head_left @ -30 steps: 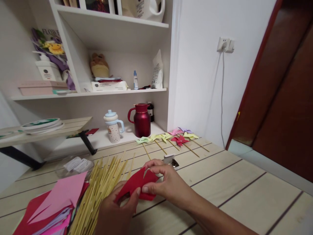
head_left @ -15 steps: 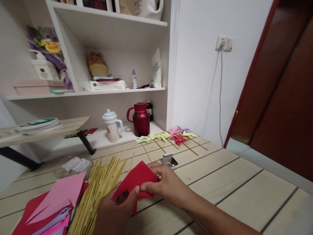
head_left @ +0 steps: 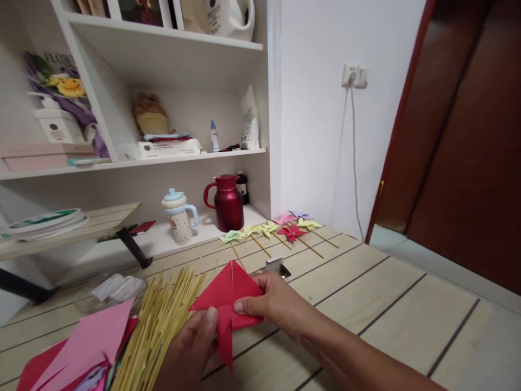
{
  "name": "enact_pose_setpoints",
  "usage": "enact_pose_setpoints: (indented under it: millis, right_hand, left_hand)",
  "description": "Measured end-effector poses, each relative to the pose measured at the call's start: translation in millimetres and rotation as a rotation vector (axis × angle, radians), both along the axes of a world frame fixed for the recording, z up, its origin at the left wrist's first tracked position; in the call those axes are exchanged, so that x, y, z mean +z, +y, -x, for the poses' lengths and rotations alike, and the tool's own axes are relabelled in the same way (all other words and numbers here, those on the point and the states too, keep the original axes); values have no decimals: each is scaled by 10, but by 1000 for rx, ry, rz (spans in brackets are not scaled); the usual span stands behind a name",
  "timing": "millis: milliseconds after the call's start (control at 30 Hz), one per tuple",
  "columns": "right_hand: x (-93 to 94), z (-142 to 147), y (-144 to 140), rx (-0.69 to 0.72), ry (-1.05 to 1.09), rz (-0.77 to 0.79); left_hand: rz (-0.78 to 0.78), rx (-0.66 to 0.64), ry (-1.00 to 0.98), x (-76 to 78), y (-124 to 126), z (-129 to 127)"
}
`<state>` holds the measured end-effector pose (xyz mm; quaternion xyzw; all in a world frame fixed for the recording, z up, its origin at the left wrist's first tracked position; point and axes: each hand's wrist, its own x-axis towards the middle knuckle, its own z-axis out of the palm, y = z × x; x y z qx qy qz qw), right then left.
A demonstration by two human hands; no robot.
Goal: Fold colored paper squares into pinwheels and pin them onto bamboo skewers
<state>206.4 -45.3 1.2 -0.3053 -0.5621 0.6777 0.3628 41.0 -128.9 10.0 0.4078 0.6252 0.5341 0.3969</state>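
Holding: both hands grip a red cut paper square [head_left: 228,304] just above the near tabletop [head_left: 366,304].
Right hand: right hand [head_left: 272,304], fingers clamped on the paper's right edge, thumb on top.
Left hand: left hand [head_left: 191,347], thumb pressed on the paper's lower left part; fingers closed under it.
Change: a second ago the paper was folded and bunched between the fingers; now it lies spread flatter, a point up and a flap hanging down, with a thin pin-like tip showing at its upper middle.
Meaning: the folding looks undone or reset, so the pinwheel is not yet formed.
Left of the paper: bamboo sticks [head_left: 163,320], then coloured paper sheets [head_left: 81,347].
Far side: finished pinwheels [head_left: 280,231] in a row, a small pin box [head_left: 277,266] just behind the right hand.
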Motion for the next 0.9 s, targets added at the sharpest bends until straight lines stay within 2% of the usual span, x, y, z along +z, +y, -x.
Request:
enact_pose_setpoints:
  millis: [100, 200, 267, 400, 633, 900]
  right_hand:
    - [13, -12, -6, -16, -25, -17]
    - [11, -7, -8, -29, -55, -23]
    - [9, -3, -7, -31, -62, -21]
    - [4, -9, 0, -10, -56, -43]
    - [-61, 3, 21, 14, -36, -81]
    - [-82, 18, 32, 39, -38, -84]
  left_hand:
    - [37, -76, -33, -53, 33, -2]
    - [73, -36, -41, -103, 55, -3]
    - [71, -21, -1, -134, 63, 11]
    - [71, -81, 152, -184, 64, 49]
    - [59, -55, 250, -141, 34, 43]
    - [35, -31, 168, -216, 36, 41]
